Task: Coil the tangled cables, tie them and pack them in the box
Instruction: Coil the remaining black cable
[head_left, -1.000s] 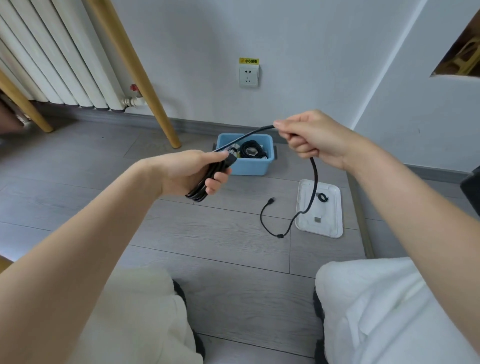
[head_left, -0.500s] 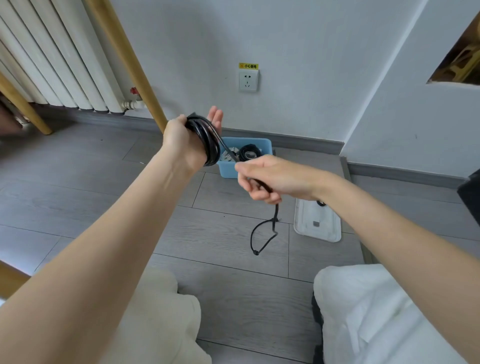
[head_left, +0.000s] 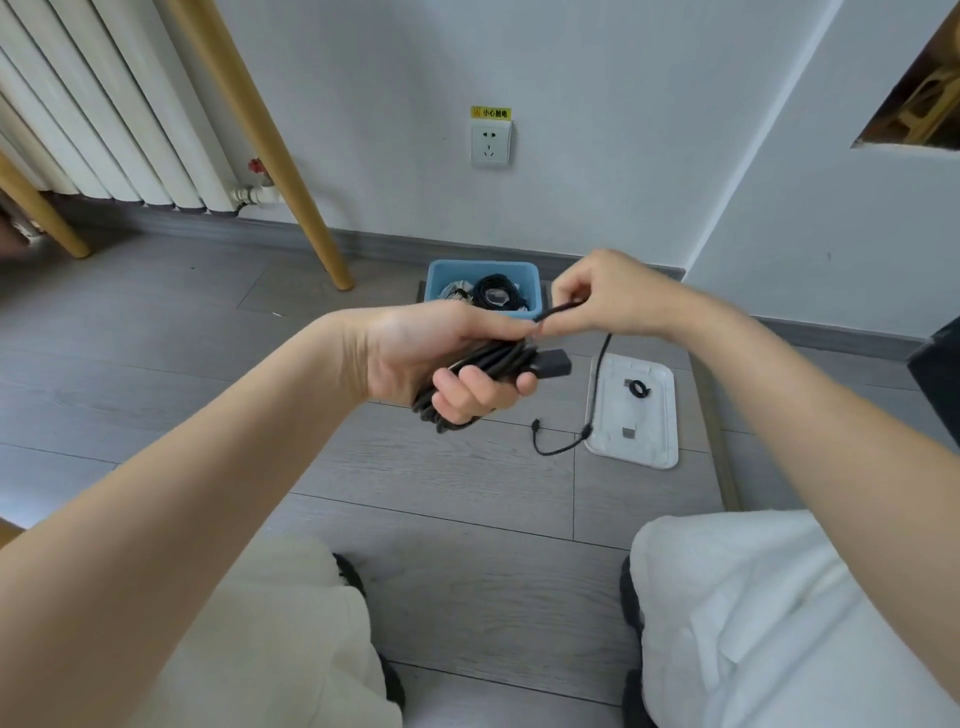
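Cable (head_left: 480, 384) is now bundled in the gripping left hand (head_left: 441, 358) — lowered from its raised wrap — while the right hand (head_left: 608, 296) pinches the short tail near the box (head_left: 483, 270), so coiling looks nearly finished.

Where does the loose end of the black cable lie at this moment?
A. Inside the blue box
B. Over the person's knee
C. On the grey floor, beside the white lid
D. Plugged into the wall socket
C: from the right hand the black cable hangs down, and its loose end rests on the floor next to the white lid.
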